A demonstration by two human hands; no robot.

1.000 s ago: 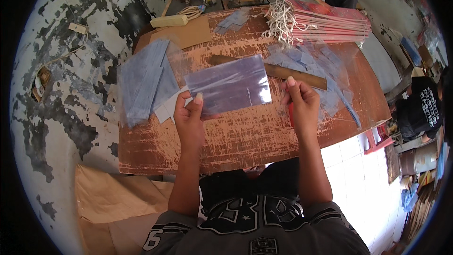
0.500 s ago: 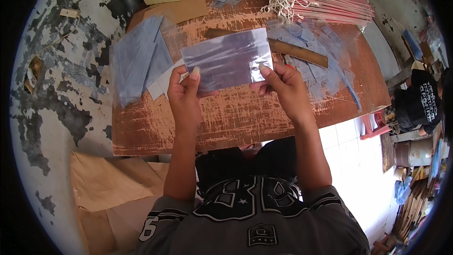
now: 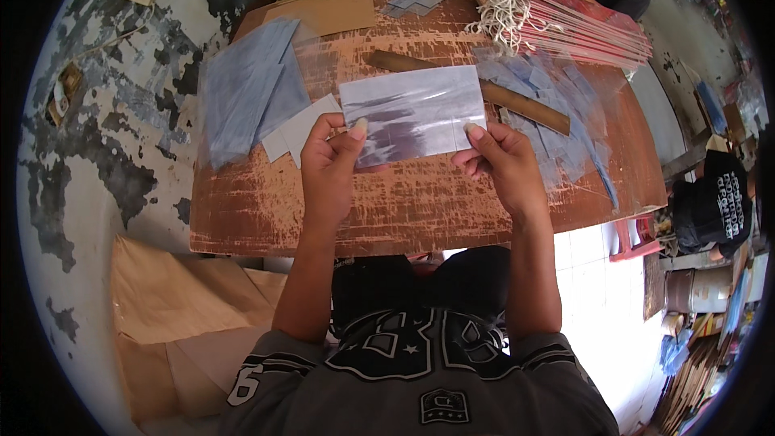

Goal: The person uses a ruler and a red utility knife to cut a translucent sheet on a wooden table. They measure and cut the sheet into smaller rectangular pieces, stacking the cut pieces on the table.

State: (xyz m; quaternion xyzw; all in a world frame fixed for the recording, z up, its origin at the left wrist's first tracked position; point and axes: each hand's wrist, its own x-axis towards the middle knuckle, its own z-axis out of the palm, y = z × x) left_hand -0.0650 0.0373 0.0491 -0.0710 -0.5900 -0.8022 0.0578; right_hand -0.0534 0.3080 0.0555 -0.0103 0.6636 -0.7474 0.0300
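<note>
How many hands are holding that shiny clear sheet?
2: the left hand grips the clear plastic sheet at its lower left corner, the right hand at its lower right.

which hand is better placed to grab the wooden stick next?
Probably right. The right hand holds the clear sheet at its right edge, just below the wooden stick. The left hand is farther away.

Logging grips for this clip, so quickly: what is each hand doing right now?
Left hand: closed, its fingers pinch the lower left corner of the shiny rectangular sheet.
Right hand: closed, pinching the same sheet's lower right corner.
</note>
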